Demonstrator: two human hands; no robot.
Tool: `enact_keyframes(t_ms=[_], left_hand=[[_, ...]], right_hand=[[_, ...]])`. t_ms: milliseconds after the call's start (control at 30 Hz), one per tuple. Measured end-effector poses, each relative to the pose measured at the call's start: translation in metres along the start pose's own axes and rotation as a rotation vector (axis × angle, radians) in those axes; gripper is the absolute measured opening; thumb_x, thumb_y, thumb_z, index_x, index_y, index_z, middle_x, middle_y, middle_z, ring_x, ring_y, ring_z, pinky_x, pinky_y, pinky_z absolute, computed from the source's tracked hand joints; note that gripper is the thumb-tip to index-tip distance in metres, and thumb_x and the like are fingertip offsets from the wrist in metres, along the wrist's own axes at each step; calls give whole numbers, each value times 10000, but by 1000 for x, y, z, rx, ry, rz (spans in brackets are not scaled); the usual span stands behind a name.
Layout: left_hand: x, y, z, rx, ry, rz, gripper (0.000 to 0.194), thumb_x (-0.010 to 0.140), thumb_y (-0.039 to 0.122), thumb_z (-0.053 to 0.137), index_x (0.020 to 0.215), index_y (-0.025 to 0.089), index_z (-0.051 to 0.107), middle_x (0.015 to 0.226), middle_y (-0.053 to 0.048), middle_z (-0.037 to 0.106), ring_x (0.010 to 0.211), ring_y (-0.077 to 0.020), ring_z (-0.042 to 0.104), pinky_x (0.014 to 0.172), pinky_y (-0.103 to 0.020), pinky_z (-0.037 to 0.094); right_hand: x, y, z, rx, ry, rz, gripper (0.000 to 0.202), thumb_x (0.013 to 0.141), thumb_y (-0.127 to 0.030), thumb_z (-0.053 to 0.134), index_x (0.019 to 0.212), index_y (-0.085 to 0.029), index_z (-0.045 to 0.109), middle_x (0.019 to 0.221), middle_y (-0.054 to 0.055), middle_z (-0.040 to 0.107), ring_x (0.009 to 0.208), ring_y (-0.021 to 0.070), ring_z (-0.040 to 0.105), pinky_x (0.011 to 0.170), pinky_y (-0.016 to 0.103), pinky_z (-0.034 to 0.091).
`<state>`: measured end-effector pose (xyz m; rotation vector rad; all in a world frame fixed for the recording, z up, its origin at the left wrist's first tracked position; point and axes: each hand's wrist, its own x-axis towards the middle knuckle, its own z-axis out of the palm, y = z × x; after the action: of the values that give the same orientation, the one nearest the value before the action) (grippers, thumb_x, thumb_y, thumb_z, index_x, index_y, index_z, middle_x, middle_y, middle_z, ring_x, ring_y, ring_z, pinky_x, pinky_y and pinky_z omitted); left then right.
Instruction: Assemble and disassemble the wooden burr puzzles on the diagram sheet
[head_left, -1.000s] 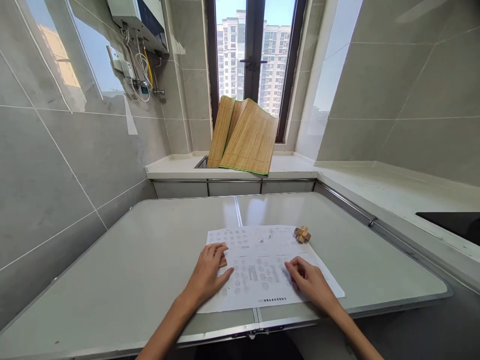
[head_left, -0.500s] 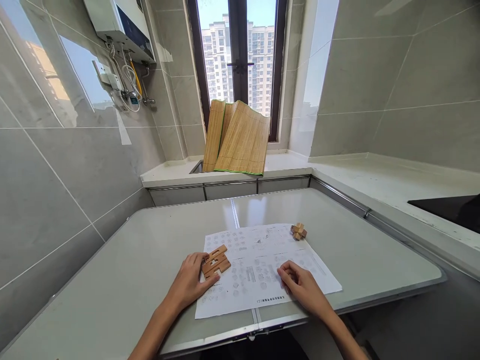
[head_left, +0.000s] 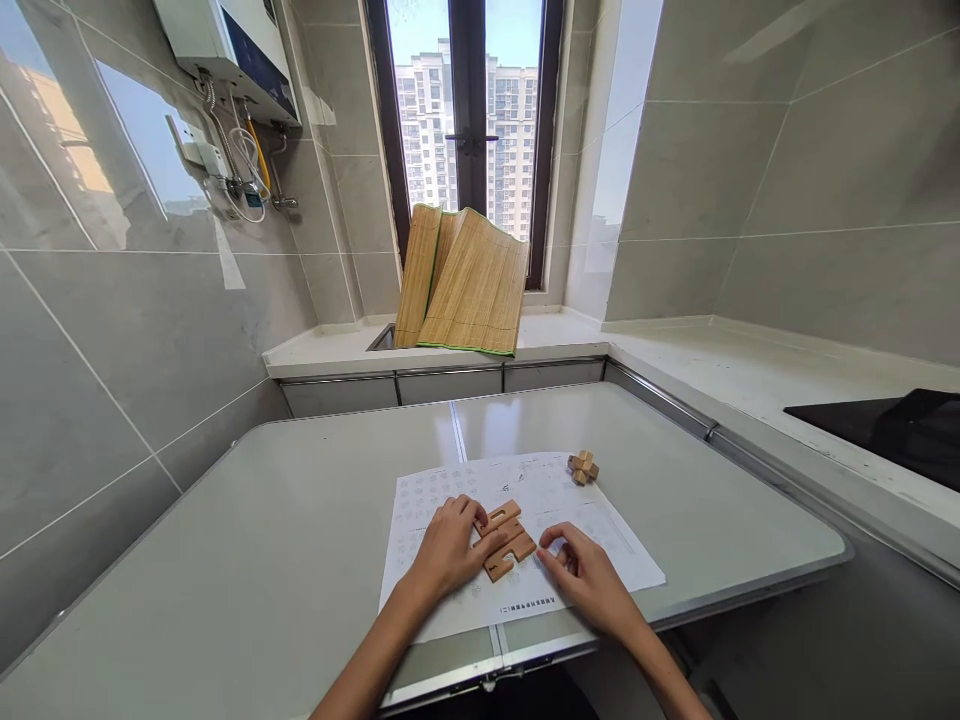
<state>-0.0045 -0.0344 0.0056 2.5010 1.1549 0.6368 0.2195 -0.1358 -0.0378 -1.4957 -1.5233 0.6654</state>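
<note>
Flat wooden puzzle pieces (head_left: 510,538) with cut-out slots lie side by side on a printed paper sheet (head_left: 442,620). My left hand (head_left: 455,548) grips their left side, with the thumb over the front and the fingers at the far edge. Just right of the pieces is my right hand (head_left: 581,570), its thumb and index finger curved and apart, with nothing between them. A small interlocking wooden block puzzle (head_left: 583,467) rests at the sheet's far right corner.
The sheet lies on a pale folding table (head_left: 300,520) with a metal seam. Behind it, a bamboo mat (head_left: 476,285) leans on the white counter (head_left: 555,325) before the window. A black object (head_left: 892,425) sits on the right counter.
My left hand has moved right with the wooden pieces, bringing them to the middle of the sheet near my right hand. My right hand's fingers have opened. The view has shifted slightly.
</note>
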Motion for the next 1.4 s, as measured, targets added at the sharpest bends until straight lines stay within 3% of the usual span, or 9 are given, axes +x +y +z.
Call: enact_keyframes(t_ms=[133, 333, 600, 800, 933, 1100, 1267, 1400], left_hand=[[18, -9, 7, 24, 13, -74, 324, 949, 519, 532, 904, 207, 609, 977, -79, 660, 893, -259, 595, 771, -376, 443], [21, -19, 17, 29, 31, -13, 425, 934, 602, 524, 830, 200, 617, 931, -81, 643, 883, -259, 569, 773, -376, 435], [20, -23, 16, -87, 48, 21, 444, 984, 566, 444, 824, 208, 654, 884, -73, 665, 869, -256, 583, 790, -373, 443], [20, -24, 8, -336, 53, -69, 426, 964, 564, 483, 862, 209, 694, 815, -30, 703, 758, -209, 602, 693, -308, 438], [19, -24, 4, -449, 107, -132, 420, 954, 570, 502, 882, 204, 695, 762, -13, 693, 712, -189, 596, 700, -298, 445], [18, -28, 6, -634, 99, -157, 418, 959, 582, 499, 921, 199, 663, 735, -6, 691, 620, -161, 605, 699, -294, 491], [19, -31, 6, -687, 126, -147, 448, 971, 583, 469, 1037, 192, 679, 876, -43, 754, 642, -167, 645, 781, -328, 527], [19, -32, 5, -670, 151, -147, 476, 975, 579, 460, 1119, 186, 686, 841, -50, 761, 778, -215, 706, 868, -362, 526]], right_hand=[[0, -3, 4, -71, -37, -76, 298, 904, -395, 586, 1162, -249, 620, 1149, 54, 669, 639, 155, 592, 697, 311, 501], [-1, -13, 6, -209, -59, -28, 411, 890, -343, 587, 1294, -276, 565, 856, -11, 680, 622, 177, 560, 677, 307, 458], [-2, -15, 6, -156, -69, -97, 255, 911, -420, 614, 1130, -294, 652, 1097, 26, 664, 635, 165, 575, 683, 301, 475], [-3, -15, 4, -155, -110, -104, 212, 897, -459, 650, 1004, -279, 686, 1023, 23, 664, 702, 179, 605, 688, 285, 465], [-3, -9, 5, -87, -113, -48, 245, 893, -462, 655, 1021, -257, 690, 848, 14, 680, 688, 194, 585, 659, 296, 448], [6, 1, 7, 87, -31, -43, 337, 920, -516, 616, 1024, -218, 735, 996, 76, 742, 869, 246, 649, 787, 343, 488], [31, -3, 23, 410, 11, 104, 515, 817, -659, 686, 983, -171, 691, 854, 75, 746, 554, 160, 575, 568, 306, 471], [50, -9, 43, 570, 38, 138, 581, 722, -702, 754, 920, -165, 660, 725, 52, 719, 478, 130, 529, 504, 284, 450]])
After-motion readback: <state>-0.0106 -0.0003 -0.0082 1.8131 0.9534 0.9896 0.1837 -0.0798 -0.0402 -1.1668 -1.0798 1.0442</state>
